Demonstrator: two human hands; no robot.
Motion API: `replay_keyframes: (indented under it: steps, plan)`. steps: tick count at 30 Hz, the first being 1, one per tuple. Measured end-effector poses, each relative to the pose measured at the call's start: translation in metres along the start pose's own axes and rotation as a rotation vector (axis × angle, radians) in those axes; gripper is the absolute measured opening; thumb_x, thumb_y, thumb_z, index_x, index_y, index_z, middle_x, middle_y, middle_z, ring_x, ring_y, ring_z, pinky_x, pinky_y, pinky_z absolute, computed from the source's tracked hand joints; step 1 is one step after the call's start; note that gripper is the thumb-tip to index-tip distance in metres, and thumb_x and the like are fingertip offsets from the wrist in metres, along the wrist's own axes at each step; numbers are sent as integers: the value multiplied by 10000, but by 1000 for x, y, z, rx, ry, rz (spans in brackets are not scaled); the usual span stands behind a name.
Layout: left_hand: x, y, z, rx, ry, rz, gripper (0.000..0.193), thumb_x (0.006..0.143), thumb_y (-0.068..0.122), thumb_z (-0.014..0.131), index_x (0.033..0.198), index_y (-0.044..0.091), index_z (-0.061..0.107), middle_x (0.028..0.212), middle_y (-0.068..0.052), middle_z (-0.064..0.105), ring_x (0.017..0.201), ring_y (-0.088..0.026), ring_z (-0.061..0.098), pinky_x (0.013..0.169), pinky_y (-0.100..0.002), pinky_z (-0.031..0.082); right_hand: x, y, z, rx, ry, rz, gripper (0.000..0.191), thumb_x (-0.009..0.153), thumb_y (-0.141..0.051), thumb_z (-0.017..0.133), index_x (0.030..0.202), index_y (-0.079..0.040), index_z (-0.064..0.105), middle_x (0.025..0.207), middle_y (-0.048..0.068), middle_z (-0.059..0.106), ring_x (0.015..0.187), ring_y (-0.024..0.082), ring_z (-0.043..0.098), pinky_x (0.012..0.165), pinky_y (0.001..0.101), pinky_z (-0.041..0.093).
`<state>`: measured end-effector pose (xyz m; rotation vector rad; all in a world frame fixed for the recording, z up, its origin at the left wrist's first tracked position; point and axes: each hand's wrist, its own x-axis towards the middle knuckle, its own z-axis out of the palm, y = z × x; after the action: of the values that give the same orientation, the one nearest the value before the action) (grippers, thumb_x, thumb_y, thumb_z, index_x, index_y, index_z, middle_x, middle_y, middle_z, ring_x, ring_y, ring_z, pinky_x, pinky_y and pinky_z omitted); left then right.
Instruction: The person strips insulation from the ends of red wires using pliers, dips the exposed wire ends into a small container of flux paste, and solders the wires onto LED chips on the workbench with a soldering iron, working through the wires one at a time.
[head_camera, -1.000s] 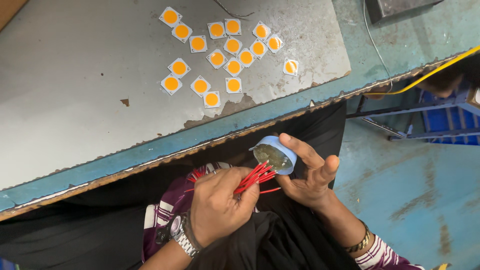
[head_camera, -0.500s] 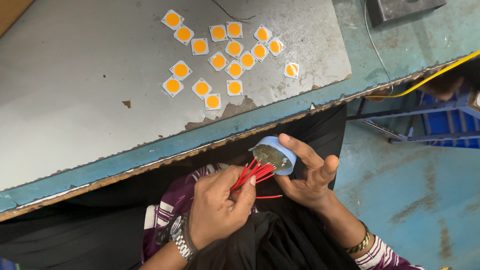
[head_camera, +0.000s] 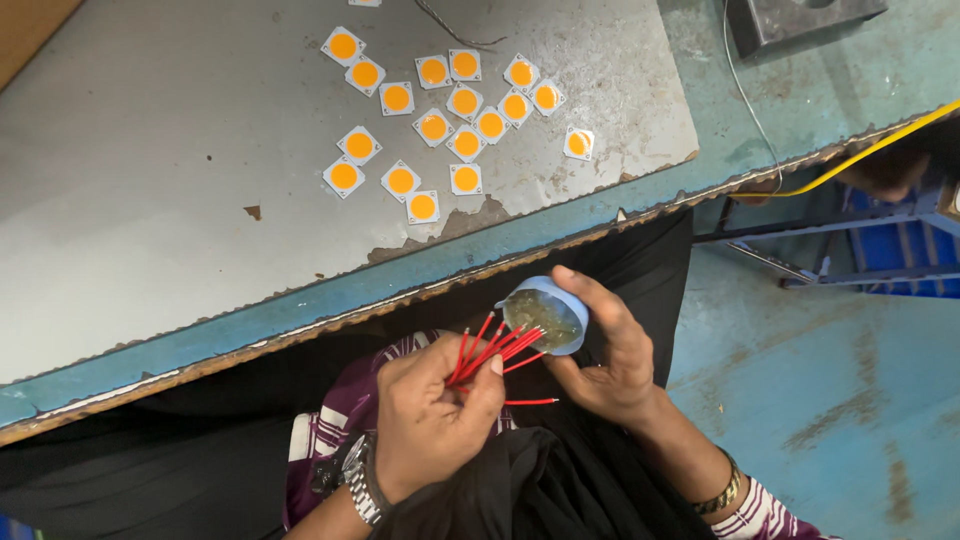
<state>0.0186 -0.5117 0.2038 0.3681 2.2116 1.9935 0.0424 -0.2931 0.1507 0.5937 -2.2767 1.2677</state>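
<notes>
Both forearms come up from the lap, below the bench (head_camera: 150, 260) edge, and the hands meet over dark cloth. The left hand (head_camera: 430, 415), a watch on its wrist, is curled closed and pinches a bundle of red wires (head_camera: 490, 352), whose tips dip into the paste in a small blue tub (head_camera: 548, 315). The right hand (head_camera: 610, 365), a bangle on its wrist, cups that tub from the side, thumb over the rim, fingers partly bent. Beyond the hands, small white squares with orange discs (head_camera: 440, 120) lie scattered on the grey bench top.
</notes>
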Motion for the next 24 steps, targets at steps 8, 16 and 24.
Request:
replay_keyframes:
  steps: [8,16,24]
  plan:
    - [0,-3,3,0,43,47,68,925,67,714,916,-1,714,659,1,673,515,-6,577,446,-196,436,9,-15,-3,-1,-137,107,714,752,47,828,1404,-44,551,1458,227,558,1350,406,604,1152,471,514]
    - [1,-1,3,2,35,20,69,917,70,728,940,5,728,644,9,671,477,8,529,421,-201,388,8,-16,-1,-5,-155,111,776,736,48,836,1441,-47,526,1482,214,545,1349,396,604,1163,466,498]
    - [-1,-1,5,12,23,13,62,920,74,731,951,20,730,610,18,653,455,0,485,416,-213,353,1,-14,0,-42,-160,121,784,744,39,855,1450,-55,526,1475,211,556,1315,373,633,1076,408,556]
